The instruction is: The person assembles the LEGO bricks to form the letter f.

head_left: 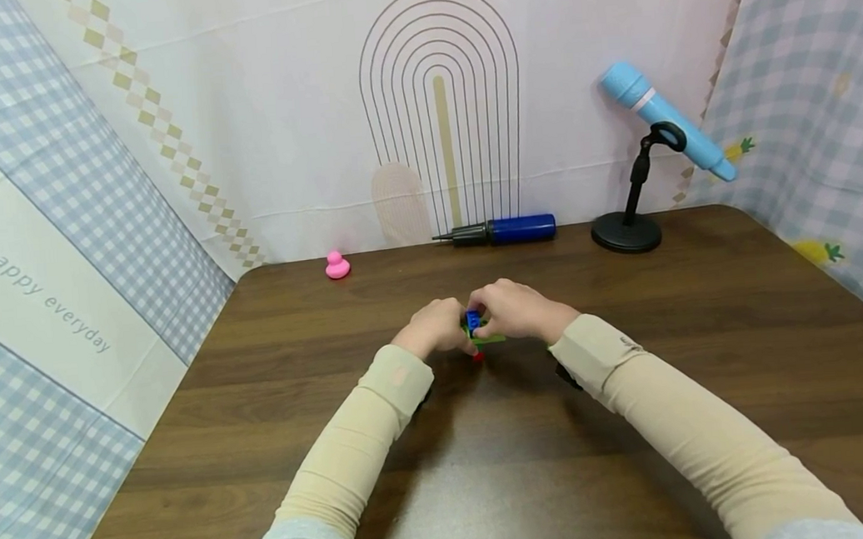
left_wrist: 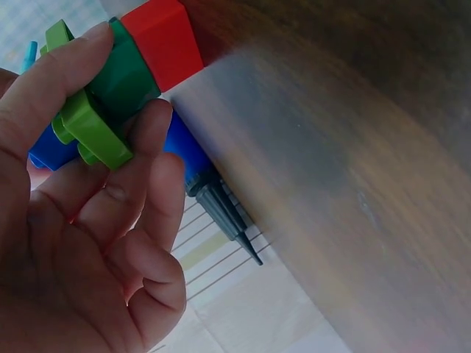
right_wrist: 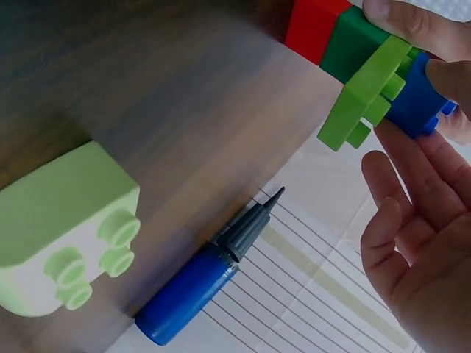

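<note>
- Stack of toy blocks held between both hands, over the middle of the tabletop (head_left: 462,484). Order from the low end: red block (right_wrist: 313,29), dark green block (right_wrist: 352,44), light green piece (right_wrist: 360,95) lying crosswise, blue block (right_wrist: 416,103).
- Left hand (head_left: 435,326): grip closed to the width of the stack, thumb tip on the dark green block, a fingertip against its other side. Light green piece sits within this grip; red block juts out below it. Last fingers loosely curled.
- Right hand (head_left: 515,308): grip narrowed to a pinch, thumb and finger about the blue block. Remaining fingers bent, clear of the stack.
- Blue block is on the studded side of the light green piece; cannot tell whether fully seated. Cannot tell whether red touches the tabletop.
- Pale green block (right_wrist: 73,198): apart from the stack, studs up, seen from the right wrist.
- Far edge, left to right: pink duck (head_left: 337,266), blue pump (head_left: 522,229) on its side, black stand (head_left: 627,232) carrying a tilted light-blue microphone (head_left: 665,115).
</note>
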Action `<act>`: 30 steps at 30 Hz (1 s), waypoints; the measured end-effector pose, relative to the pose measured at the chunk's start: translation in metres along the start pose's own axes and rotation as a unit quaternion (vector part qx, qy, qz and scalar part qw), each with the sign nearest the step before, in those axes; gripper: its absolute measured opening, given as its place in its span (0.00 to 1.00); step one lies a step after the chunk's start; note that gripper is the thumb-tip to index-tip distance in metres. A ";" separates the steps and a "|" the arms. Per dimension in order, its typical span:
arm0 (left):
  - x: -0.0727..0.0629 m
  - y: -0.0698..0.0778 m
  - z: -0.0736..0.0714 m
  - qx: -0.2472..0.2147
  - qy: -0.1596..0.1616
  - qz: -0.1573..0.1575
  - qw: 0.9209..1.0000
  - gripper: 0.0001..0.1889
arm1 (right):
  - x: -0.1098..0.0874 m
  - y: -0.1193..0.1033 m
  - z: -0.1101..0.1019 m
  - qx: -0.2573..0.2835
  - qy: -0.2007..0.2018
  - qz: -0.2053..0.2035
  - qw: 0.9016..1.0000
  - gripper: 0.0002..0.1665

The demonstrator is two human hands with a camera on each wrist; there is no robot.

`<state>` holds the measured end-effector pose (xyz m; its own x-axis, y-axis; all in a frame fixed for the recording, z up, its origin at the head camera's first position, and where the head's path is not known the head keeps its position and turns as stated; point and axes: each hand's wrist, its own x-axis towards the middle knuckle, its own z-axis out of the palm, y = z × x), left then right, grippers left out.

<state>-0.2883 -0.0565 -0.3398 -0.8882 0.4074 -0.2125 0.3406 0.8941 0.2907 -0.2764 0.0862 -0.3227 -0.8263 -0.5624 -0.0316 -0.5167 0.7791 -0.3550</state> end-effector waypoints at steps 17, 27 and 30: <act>0.000 -0.004 0.000 -0.021 -0.001 0.021 1.000 0.14 | 0.002 0.000 0.001 -0.009 -0.008 0.014 1.000 0.17; -0.009 -0.009 -0.009 -0.078 0.012 0.066 0.995 0.11 | 0.003 0.002 0.003 0.005 -0.004 0.017 1.000 0.15; -0.009 -0.008 -0.010 -0.075 0.015 0.072 0.995 0.11 | 0.003 0.002 0.004 0.002 -0.002 0.017 1.000 0.16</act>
<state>-0.2864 -0.0695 -0.3310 -0.8433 0.5210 -0.1319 0.4165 0.7887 0.4522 -0.2790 0.0854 -0.3269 -0.8428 -0.5361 -0.0482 -0.4868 0.7973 -0.3568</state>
